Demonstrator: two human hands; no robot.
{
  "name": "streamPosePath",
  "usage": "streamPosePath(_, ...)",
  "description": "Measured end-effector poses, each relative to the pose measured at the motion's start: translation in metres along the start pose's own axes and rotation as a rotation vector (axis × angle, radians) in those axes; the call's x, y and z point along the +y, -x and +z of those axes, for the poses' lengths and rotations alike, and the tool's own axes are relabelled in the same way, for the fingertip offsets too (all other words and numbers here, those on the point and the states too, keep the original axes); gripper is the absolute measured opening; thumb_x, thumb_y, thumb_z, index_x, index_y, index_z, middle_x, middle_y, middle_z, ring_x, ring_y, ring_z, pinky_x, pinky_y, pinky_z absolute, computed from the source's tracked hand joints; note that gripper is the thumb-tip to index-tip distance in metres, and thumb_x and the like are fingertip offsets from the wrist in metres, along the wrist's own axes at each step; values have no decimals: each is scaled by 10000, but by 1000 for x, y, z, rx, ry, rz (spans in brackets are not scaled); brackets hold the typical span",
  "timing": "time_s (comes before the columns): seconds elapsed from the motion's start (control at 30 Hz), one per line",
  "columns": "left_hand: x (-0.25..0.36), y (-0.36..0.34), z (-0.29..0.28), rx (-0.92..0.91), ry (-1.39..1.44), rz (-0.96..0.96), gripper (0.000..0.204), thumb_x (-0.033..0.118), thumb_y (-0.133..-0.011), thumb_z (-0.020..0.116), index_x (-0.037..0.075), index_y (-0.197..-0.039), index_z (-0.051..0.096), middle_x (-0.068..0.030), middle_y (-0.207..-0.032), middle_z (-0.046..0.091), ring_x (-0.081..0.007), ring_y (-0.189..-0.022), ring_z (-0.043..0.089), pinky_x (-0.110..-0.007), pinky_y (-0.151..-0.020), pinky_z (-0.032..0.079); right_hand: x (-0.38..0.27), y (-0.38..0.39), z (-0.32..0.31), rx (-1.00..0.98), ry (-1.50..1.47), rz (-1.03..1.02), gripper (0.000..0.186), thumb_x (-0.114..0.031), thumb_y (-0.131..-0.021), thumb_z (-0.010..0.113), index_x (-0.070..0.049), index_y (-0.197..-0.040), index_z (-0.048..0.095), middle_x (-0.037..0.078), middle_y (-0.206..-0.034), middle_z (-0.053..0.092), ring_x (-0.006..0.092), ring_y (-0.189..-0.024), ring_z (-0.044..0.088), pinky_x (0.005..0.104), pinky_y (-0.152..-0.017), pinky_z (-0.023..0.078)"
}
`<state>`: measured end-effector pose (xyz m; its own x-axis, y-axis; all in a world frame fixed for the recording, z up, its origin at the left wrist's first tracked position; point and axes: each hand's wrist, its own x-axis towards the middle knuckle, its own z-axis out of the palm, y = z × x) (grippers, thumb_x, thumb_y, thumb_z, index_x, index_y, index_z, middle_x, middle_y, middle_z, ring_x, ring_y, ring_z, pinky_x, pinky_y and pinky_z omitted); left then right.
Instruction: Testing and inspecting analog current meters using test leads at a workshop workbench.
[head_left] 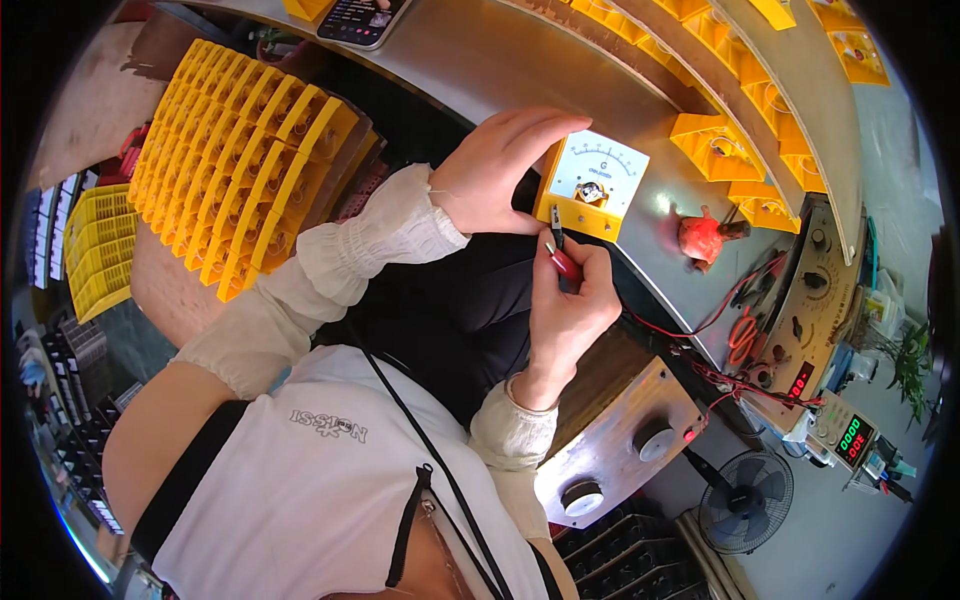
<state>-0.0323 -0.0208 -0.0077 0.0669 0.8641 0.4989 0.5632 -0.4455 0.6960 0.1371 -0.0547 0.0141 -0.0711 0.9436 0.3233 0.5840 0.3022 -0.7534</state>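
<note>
My left hand (500, 170) grips a yellow galvanometer (600, 170) along its left side, thumb at the lower corner and fingers over the top. A white dial with a curved scale and an exposed round movement shows on the meter's face. Just below it, my right hand (575, 300) is closed around a pair of test leads, one with a red handle (565, 264) and one with a dark handle and metal tip (557, 222). The dark lead's tip meets the meter's lower left edge. Whether the red lead touches the meter is hard to tell.
Stacked yellow meter housings (240, 160) stand at the left. A phone (362, 20) lies at the back of the metal bench. To the right are a red lump-shaped object (702, 238), orange-handled scissors (742, 335), a knobbed instrument (815, 280), red wires, shelved meters and a fan (745, 500).
</note>
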Motion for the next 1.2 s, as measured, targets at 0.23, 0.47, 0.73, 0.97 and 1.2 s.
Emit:
streamPosePath(0.23, 1, 2, 3, 7, 4, 21, 1045, 135, -509, 892, 97, -1431, 400, -123, -1382, 493, -338, -1239, 486, -435, -1055, 363, 16, 10, -30, -52, -469, 414, 289, -16, -808, 778, 9, -1022, 586, 46, -920, 655, 65, -774, 580, 190, -688, 471)
streamPosePath(0.47, 2, 1, 2, -39, 23, -14, 1022, 160, -533, 896, 102, -1424, 398, -112, -1380, 493, -321, -1230, 491, -426, -1047, 377, 22, 1, -39, 120, -98, 180, 149, 12, -801, 765, 19, -813, 618, 52, -777, 638, 68, -688, 596, 209, -575, 468)
streamPosePath(0.73, -1, -2, 0, -66, 59, -22, 1034, 198, -527, 905, 97, -1418, 391, -117, -1363, 504, -333, -1232, 490, -438, -1038, 386, 19, -14, -30, 62, -99, 224, 167, -30, -805, 778, 32, -827, 625, 61, -749, 667, 66, -619, 588, 202, -566, 469)
streamPosePath(0.97, 0, 0, 3, -43, 44, -6, 1032, 203, -527, 905, 97, -1417, 393, -118, -1360, 509, -333, -1223, 499, -434, -1027, 400, 21, -6, -23, 124, -213, 292, 171, -53, -814, 777, 30, -884, 645, 63, -785, 689, 60, -642, 585, 203, -575, 468)
streamPosePath(1.2, -1, 1, 3, -54, 17, -22, 1036, 219, -528, 907, 95, -1418, 391, -119, -1362, 507, -329, -1226, 498, -437, -1027, 400, 22, -5, -22, 133, -172, 289, 173, -69, -816, 778, 21, -887, 649, 51, -778, 686, 63, -633, 576, 203, -565, 458)
